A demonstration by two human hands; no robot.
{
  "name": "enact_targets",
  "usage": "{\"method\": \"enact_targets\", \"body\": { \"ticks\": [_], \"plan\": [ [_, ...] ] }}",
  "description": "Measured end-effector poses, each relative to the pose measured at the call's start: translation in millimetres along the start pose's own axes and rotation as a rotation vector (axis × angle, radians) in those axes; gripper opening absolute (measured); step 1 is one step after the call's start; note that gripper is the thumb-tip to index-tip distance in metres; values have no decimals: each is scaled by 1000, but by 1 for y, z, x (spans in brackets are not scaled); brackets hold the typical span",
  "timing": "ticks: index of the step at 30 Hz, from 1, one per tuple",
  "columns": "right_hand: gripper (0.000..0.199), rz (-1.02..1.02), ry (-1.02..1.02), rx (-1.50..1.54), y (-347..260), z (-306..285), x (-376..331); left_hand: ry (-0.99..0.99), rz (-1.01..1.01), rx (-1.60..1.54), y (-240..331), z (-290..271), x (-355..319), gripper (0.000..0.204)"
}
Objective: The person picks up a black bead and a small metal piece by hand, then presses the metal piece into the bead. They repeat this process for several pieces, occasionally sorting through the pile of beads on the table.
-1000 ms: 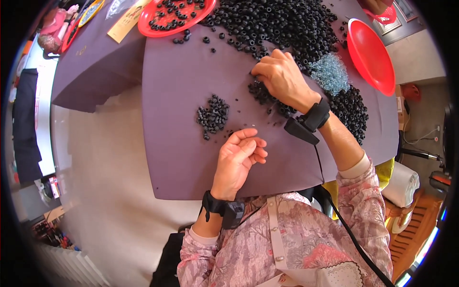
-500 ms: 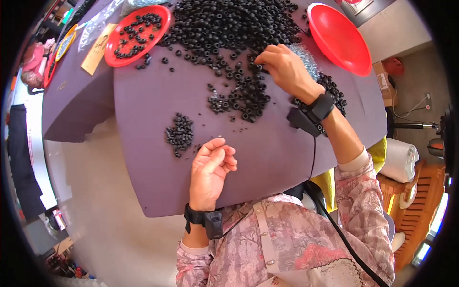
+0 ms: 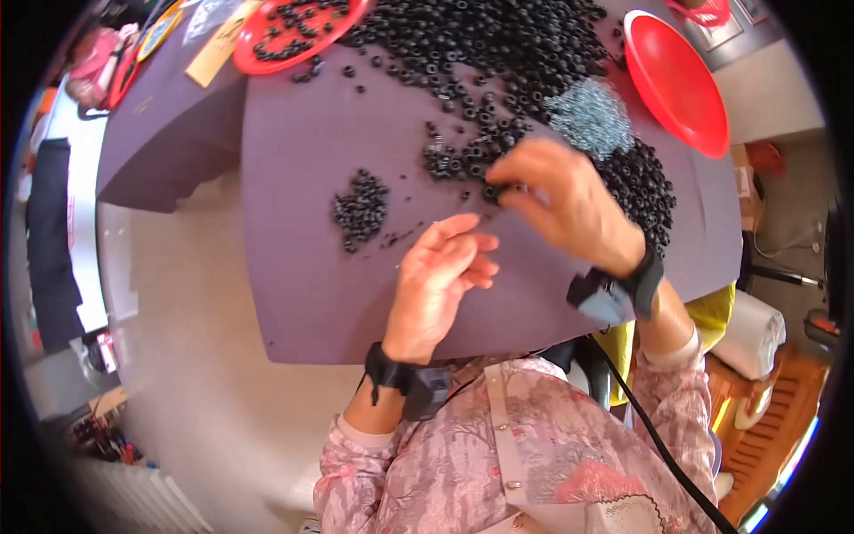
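My right hand (image 3: 569,200) is smeared by motion above the near end of the strewn black parts. Its thumb and forefinger pinch a small black ring-shaped part (image 3: 492,192). To its left, my left hand (image 3: 436,280) hovers over the cloth, palm up, thumb pressed against curled fingers. Whatever its fingertips may hold is too small to make out. A large heap of black ring-shaped parts (image 3: 498,40) covers the far table. Left of my hands lies a small pile of finer black pieces (image 3: 360,211). Beyond my right hand is a mound of thin silvery pieces (image 3: 587,116).
A red plate (image 3: 307,55) of black parts sits far left, near a tan card (image 3: 218,49). At far right stands a red bowl (image 3: 676,80). More black rings (image 3: 649,182) lie right of my wrist. A dark cable (image 3: 649,427) crosses my lap.
My right hand has come back from the heap toward my left hand, bringing a black ring-shaped part. The left hand stays curled. The whole view has shifted.
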State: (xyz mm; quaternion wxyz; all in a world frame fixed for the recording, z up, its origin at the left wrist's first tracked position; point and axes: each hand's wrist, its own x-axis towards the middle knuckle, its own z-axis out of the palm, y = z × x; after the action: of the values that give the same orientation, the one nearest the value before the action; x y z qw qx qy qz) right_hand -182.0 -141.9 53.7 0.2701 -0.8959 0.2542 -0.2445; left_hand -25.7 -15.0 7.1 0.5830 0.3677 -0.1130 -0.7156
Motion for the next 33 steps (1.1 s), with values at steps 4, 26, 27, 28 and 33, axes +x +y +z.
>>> {"method": "enact_targets", "body": {
  "ticks": [4, 26, 27, 28, 33],
  "plan": [
    [23, -16, 3, -1, -26, 32, -25, -3, 58, -3, -13, 3, 2, 30],
    [9, -22, -49, -590, 51, 29, 47, 38, 58, -192, 1, -21, -9, 25],
    [9, -22, -53, -585, 51, 32, 49, 26, 56, -191, 1, -22, -9, 25],
    [8, -10, -84, -611, 53, 33, 52, 30, 56, -192, 1, -22, -9, 25],
    [7, 63, -206, -694, 43, 33, 60, 33, 84, -173, 0, -23, -8, 23]
  ]
}}
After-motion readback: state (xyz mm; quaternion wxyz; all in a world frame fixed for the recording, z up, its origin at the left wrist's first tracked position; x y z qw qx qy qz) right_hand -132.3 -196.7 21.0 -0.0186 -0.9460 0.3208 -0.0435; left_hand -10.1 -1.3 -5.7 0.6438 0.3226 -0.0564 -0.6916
